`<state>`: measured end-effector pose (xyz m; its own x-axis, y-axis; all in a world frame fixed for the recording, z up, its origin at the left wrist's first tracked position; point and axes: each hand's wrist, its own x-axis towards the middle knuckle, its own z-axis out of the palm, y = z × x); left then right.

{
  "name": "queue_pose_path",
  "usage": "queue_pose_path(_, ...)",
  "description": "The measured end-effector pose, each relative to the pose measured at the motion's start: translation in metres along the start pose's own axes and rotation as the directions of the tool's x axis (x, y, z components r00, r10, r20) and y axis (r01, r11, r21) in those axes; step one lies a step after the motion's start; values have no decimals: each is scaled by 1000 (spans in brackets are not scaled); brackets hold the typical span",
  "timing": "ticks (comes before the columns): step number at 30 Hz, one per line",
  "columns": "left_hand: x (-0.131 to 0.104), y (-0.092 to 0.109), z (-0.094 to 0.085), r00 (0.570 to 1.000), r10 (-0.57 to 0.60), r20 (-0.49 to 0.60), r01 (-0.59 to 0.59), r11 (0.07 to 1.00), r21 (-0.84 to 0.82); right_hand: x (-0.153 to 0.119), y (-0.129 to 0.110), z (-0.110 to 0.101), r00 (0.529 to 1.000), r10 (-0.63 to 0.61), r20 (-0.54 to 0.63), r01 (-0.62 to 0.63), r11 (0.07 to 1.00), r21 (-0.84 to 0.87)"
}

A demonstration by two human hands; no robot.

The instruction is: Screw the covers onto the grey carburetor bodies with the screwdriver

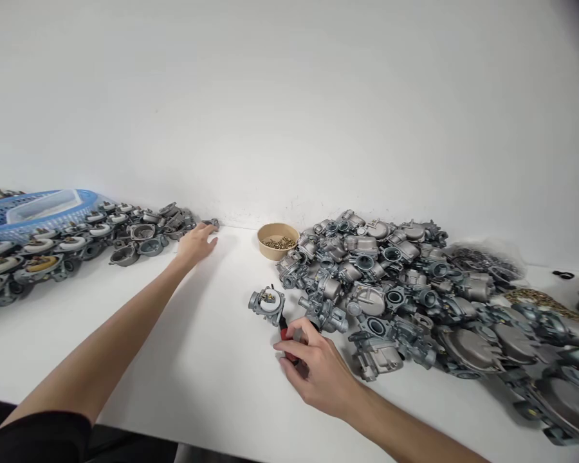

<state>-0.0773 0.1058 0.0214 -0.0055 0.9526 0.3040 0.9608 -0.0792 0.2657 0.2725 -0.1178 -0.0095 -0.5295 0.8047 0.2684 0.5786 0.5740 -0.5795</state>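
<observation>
My left hand (197, 244) is stretched to the back of the table, beside a heap of grey metal float bowls (174, 220). Its thumb stands apart from the fingers, and a small metal part (212, 224) lies at the fingertips; whether they touch it I cannot tell. In front of me, my right hand (313, 366) curls around the handle of a red-and-black screwdriver (284, 333), whose tip is not visible. Just beyond it sits one carburetor (269, 304) with its white float and brass jets facing up.
A tan bowl (278, 238) of small brass parts stands near the wall. To the right spreads a large pile of carburetors (367, 283), with a clear plastic bag (487, 260) behind. Rows of opened carburetors (72, 243) and a blue basket (89, 199) occupy the left.
</observation>
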Motion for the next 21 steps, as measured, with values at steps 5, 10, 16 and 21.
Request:
queue_pose_path(5,34,-25,6,985,-171,15,168,980,107,0,0,0,1000,8,5,-8,1000,20)
queue_pose_path(10,36,-24,11,985,-174,-17,175,981,87,1,1,-2,1000,-11,1,11,1000,-3)
queue_pose_path(16,10,0,0,979,-147,-143,128,983,-132,-1,-1,-8,997,-68,-42,67,997,-34)
queue_pose_path(21,-43,42,-10,966,-139,-217,27,892,-451,2,-4,-17,978,-107,-181,112,994,14)
